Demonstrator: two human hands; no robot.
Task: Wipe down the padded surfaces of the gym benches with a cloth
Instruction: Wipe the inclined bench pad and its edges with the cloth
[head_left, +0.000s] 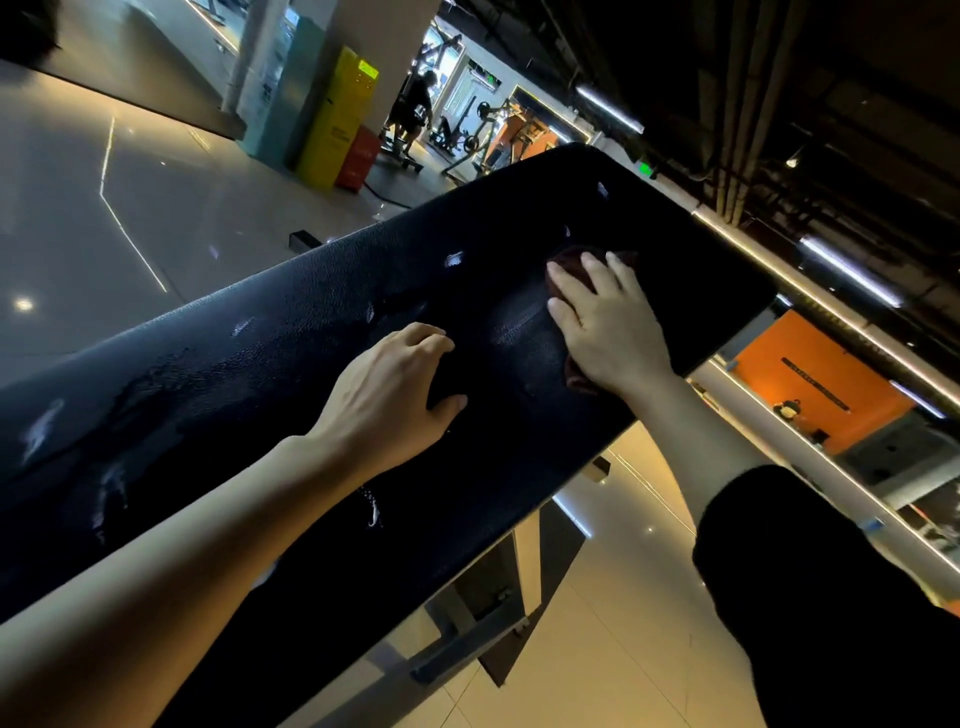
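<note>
I have my right hand (605, 322) flat on a dark reddish cloth (574, 260), fingers straight and spread, pressing it down onto the black bench pad (291, 332) near the pad's far rounded end. The cloth is mostly hidden under the palm; only its edges show past the fingertips and beside the wrist. My left hand (389, 395) rests bare on the pad just nearer to me, fingers loosely bent with the tips touching the vinyl, holding nothing (it looks to be bracing).

The pad's long axis runs from the far end, up right in the view, back down toward me at lower left. Most of its length therefore lies on the near side of the cloth, past my left hand. Pale smears and wet-looking patches (41, 431) show there, so I judge that stretch unfinished. The right hand is the one on the cloth; pulling it back along the axis would meet the left hand first.
</note>
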